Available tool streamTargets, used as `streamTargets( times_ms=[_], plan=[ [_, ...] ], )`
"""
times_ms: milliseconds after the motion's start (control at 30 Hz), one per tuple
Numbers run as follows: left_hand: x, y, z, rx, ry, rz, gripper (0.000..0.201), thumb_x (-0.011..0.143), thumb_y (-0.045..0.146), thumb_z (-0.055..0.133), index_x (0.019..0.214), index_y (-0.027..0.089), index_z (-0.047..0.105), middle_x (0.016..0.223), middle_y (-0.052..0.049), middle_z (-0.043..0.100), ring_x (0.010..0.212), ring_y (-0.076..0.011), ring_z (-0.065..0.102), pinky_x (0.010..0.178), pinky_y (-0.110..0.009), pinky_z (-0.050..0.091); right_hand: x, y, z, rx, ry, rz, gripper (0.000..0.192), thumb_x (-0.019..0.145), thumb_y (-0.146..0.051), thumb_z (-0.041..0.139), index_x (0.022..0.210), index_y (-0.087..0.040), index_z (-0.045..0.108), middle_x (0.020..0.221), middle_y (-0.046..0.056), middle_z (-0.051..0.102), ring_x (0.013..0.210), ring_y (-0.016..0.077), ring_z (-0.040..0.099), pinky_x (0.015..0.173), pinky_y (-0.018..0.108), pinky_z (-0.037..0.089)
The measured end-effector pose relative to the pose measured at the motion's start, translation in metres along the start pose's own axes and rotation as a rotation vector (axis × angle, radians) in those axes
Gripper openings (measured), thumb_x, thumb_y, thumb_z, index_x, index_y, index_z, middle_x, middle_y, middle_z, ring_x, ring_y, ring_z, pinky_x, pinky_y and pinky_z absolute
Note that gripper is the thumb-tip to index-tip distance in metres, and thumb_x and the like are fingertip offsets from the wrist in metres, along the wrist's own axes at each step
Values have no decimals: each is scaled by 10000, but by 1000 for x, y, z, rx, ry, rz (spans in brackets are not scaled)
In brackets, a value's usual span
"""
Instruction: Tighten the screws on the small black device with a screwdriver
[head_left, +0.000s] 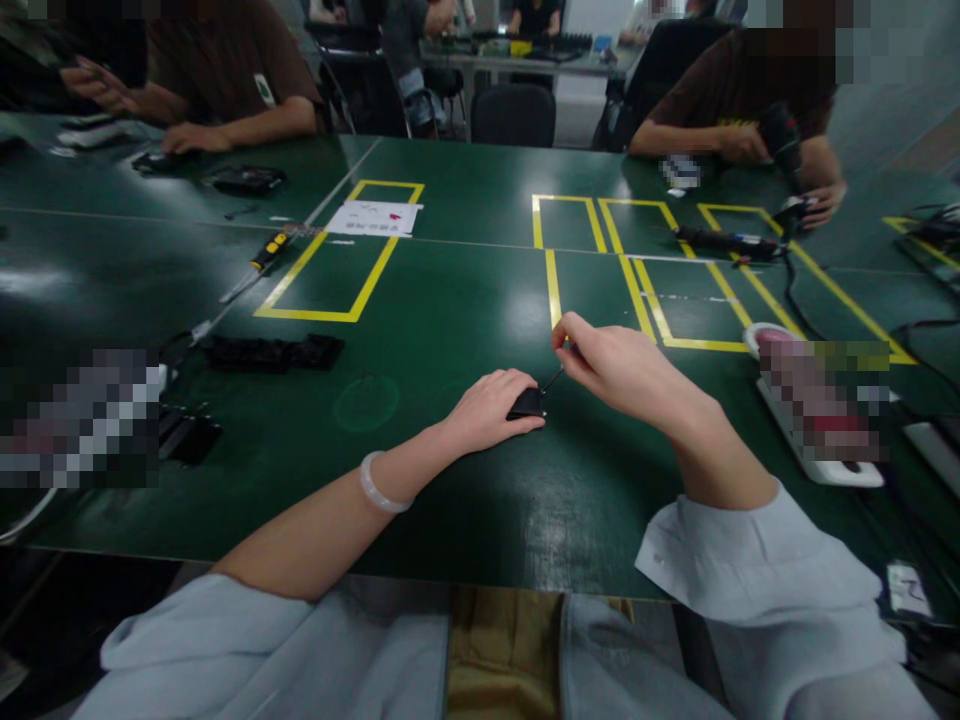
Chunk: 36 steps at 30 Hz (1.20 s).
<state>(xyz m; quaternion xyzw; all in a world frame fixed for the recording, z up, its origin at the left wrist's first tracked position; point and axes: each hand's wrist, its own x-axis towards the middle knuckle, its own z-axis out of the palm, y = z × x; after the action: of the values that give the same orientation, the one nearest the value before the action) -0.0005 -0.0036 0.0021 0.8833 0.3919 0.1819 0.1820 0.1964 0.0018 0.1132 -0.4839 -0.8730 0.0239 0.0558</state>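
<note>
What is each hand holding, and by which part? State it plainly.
The left hand presses a small black part flat on the green table, covering its left end. The right hand pinches a thin tool by its upper end.

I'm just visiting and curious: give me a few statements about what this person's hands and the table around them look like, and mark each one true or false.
1. The left hand rests on a small black part on the green table. True.
2. The right hand holds a large hammer. False: it pinches a thin tool whose tip points at the black part.
3. A pale bangle sits on the left wrist. True.
4. The yellow tape outlines on the table are round. False: they are rectangles.
5. A yellow-handled screwdriver lies to the left, near a tape outline. True.
</note>
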Motion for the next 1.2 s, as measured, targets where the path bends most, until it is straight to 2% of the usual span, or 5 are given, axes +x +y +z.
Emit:
streamTargets(
  times_ms=[300,800,1033,1200],
  plan=[
    [0,1,-2,-16,-9,-5,395,872,477,586,1159,215,514,1162,-70,601,1066,-247,559,923,-384,436,0,-1,0,26,6,8,186,933,-289,380,1060,-210,491,779,27,662,677,173,601,596,258,316],
    [0,0,-2,-169,5,20,400,852,389,635,1197,227,515,1187,-70,593,1101,-244,564,966,-401,445,-1,0,-1,12,-6,-2,196,937,-277,375,1087,-206,478,780,32,663,680,179,610,580,254,293],
    [0,-2,-1,-174,-8,19,398,855,389,632,1195,220,512,1198,-79,588,1111,-250,558,974,-412,439,0,-1,0,-20,5,8,215,963,-354,363,1029,-208,507,781,38,668,667,177,602,572,252,279],
    [0,-2,-1,-177,-4,18,390,855,394,629,1191,231,517,1196,-75,590,1114,-248,557,976,-416,438,0,-1,1,13,13,-13,215,951,-291,353,1103,-201,474,801,36,671,675,174,606,575,253,293]
  ],
)
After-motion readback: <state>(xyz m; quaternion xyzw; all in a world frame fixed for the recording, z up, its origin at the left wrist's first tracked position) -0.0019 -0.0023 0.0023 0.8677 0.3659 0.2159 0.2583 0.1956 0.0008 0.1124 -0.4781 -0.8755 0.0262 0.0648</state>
